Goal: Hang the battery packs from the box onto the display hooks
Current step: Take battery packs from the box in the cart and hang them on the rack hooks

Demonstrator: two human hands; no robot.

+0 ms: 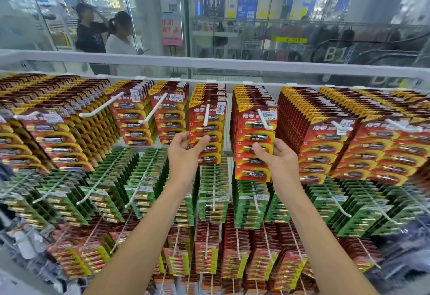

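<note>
Red and yellow battery packs hang in rows on white display hooks. My left hand grips the left edge of the front red pack, which hangs on a white hook at the centre. My right hand holds the right edge of the front red pack on the neighbouring hook. Both packs hang upright at the front of their stacks. No box is in view.
Green battery packs fill the row below, and more red and yellow packs hang under those. Full hooks stand left and right. Behind the rack is a glass wall with two people beyond it.
</note>
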